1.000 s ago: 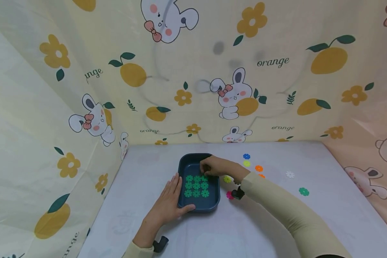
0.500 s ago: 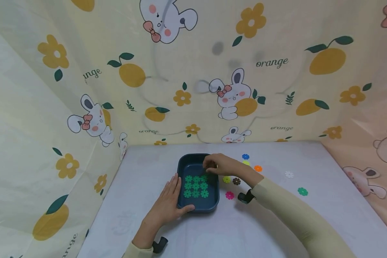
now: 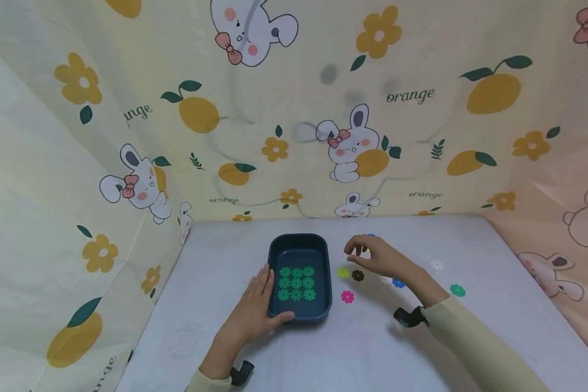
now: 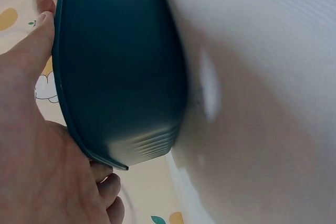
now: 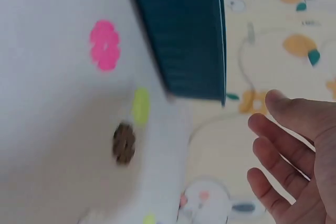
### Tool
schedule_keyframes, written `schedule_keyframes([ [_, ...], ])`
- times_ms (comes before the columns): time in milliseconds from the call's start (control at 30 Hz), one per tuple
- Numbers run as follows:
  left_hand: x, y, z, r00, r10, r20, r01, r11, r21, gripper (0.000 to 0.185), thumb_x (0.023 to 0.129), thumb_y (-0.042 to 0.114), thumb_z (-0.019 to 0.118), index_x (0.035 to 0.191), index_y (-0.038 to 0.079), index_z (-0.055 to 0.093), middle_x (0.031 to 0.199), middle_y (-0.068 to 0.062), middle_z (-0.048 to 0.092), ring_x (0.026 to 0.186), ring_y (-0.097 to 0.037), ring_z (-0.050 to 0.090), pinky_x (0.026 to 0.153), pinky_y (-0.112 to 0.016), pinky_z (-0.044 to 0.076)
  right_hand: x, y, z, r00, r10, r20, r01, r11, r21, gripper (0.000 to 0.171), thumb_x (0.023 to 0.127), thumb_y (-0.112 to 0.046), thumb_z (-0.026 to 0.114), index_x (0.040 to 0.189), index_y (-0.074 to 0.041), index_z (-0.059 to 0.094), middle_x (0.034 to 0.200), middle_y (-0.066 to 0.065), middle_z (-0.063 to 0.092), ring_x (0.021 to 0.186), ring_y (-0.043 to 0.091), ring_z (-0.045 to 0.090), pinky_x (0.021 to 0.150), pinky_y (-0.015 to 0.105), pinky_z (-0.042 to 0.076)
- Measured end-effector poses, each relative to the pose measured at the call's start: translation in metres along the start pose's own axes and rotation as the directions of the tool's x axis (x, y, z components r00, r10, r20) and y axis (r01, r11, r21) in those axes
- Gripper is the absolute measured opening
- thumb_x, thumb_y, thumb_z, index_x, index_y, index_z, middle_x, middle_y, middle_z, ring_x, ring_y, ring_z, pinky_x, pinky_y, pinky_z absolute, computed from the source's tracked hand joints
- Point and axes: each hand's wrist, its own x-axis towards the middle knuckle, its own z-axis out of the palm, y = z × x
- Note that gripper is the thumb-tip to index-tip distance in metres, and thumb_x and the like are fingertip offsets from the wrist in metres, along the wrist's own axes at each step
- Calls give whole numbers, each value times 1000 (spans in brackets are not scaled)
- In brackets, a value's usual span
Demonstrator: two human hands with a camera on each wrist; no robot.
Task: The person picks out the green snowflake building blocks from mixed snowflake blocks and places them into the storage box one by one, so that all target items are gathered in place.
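Several green flower-shaped pieces (image 3: 296, 283) lie in neat rows on the floor of a dark blue tray (image 3: 274, 247). My left hand (image 3: 250, 313) rests at the tray's near left corner, fingers straight along the left rim and thumb on the near edge. In the left wrist view, the thumb (image 4: 39, 43) touches the tray's rim. My right hand (image 3: 379, 258) hovers to the right of the tray with bent, parted fingers and holds nothing. Below it lie a yellow-green flower piece (image 3: 342, 273) and a brown flower piece (image 3: 357, 275).
Nearer me is a pink flower piece (image 3: 347, 296). A blue flower piece (image 3: 398, 283) lies under the right wrist. Further right are a white flower piece (image 3: 437, 264) and a green flower piece (image 3: 458, 290). A printed cloth (image 3: 255, 109) walls off the table's back.
My right hand has left the tray and moved right, over the loose pieces. The tray's far right corner now shows. My left hand has stayed on the tray.
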Motion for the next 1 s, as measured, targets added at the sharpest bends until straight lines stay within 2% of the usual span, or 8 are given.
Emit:
schedule_keyframes([
  [233, -1, -1, 0, 1000, -4, -1, 4, 1000, 2, 119, 94, 72, 68, 172, 1, 13, 181, -14, 2, 167, -32, 8, 136, -51, 14, -39, 18, -21, 993, 91, -80, -92, 996, -11, 16, 98, -15, 81, 113, -17, 74, 105, -8, 73, 94, 15, 62, 86, 50, 61],
  [333, -1, -1, -1, 1000, -3, 1, 3, 1000, -3, 119, 94, 72, 68, 171, 1, 13, 181, -13, 2, 167, -32, 7, 136, -51, 13, -55, 27, -30, 984, 148, -102, -150, 989, -18, 17, 97, -15, 82, 113, -17, 75, 106, -6, 73, 94, 16, 61, 86, 47, 59],
  [567, 0, -2, 0, 1000, -1, 0, 1, 1000, 1, 119, 94, 74, 67, 172, 2, 13, 181, -12, 2, 167, -29, 6, 136, -50, 13, -92, 46, -44, 955, 251, -160, -262, 964, -50, 20, 97, -14, 81, 116, -14, 75, 108, -1, 73, 93, 20, 58, 77, 29, 54],
  [800, 1, -2, 0, 1000, 0, 6, 0, 1000, -5, 119, 94, 75, 66, 172, 2, 12, 181, -13, 2, 167, -29, 5, 136, -50, 13, -126, 62, -54, 938, 281, -203, -303, 949, -85, 21, 96, -15, 82, 115, -10, 74, 106, 0, 75, 87, 14, 57, 73, 26, 53],
  [1000, 1, -2, 0, 1000, -1, 11, 1, 1000, -1, 119, 95, 75, 66, 172, 3, 10, 181, -13, 1, 167, -28, 4, 136, -49, 12, -152, 74, -60, 912, 375, -164, -389, 919, -66, 26, 96, -13, 82, 120, -6, 73, 110, 8, 76, 88, 15, 56, 64, 24, 49],
])
